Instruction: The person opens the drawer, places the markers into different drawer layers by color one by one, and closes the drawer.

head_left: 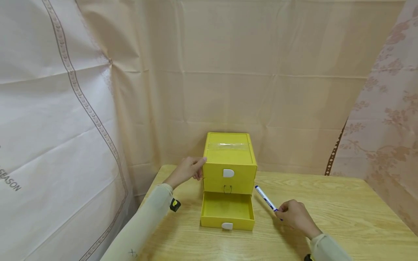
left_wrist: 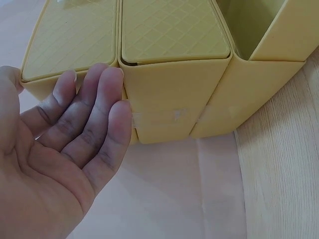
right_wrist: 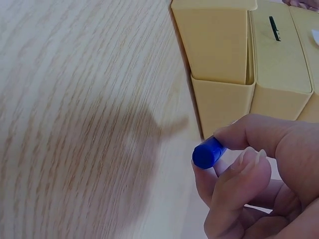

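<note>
A yellow drawer box (head_left: 230,179) stands on the table with its bottom drawer (head_left: 227,222) pulled out. My left hand (head_left: 189,168) is at the box's left side, its thumb by the upper front corner. In the left wrist view, the loosely bent fingers (left_wrist: 89,112) rest near the side wall, palm facing the camera. To the right of the box, my right hand (head_left: 295,216) pinches a white marker (head_left: 266,198) with blue ends between thumb and fingers. The marker slants above the table, pointing toward the box. Its blue end (right_wrist: 207,153) sticks out from the fingertips in the right wrist view.
The wooden table (head_left: 333,206) extends to both sides of the box. White tabs (head_left: 228,173) and a thin wire loop (head_left: 227,189) are on the box's front. Clear tape (head_left: 228,146) crosses its top. A beige cloth (head_left: 228,72) hangs behind.
</note>
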Motion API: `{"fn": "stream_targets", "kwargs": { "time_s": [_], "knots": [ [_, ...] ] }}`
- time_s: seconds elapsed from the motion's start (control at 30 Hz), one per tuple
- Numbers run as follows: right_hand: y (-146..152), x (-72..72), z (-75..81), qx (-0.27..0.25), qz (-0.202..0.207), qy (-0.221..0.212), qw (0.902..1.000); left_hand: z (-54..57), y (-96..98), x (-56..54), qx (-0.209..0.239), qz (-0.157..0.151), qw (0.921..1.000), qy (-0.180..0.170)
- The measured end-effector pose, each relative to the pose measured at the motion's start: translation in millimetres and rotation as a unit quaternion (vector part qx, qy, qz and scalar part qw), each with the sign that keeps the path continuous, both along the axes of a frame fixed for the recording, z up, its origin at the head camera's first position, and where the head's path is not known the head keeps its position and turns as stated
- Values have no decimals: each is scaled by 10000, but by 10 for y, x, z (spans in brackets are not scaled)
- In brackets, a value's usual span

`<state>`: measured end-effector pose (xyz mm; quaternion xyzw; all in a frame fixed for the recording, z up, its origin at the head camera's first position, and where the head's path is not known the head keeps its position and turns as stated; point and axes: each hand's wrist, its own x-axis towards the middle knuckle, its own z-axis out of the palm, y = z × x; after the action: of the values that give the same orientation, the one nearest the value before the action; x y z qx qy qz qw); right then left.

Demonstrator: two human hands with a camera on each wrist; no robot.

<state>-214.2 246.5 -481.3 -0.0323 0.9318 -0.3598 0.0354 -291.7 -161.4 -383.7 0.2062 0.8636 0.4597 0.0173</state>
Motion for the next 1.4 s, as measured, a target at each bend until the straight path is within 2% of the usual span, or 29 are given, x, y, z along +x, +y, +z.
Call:
{"fn": "stream_targets", "kwargs": {
  "time_s": [0.4,0.8,1.13,1.4],
  "knots": [
    [60,55,-26,194,21,60,9998,12,8,15,-24,10,10000,47],
    [61,155,15,297,83,158,9994,5,7,24,29,-1,10000,59],
    [63,252,69,101,279,30,9996,-1,10,25,52,-21,10000,69],
    [118,305,97,19,750,224,9969,0,0,11,-35,15,10000,80]
  ]
}}
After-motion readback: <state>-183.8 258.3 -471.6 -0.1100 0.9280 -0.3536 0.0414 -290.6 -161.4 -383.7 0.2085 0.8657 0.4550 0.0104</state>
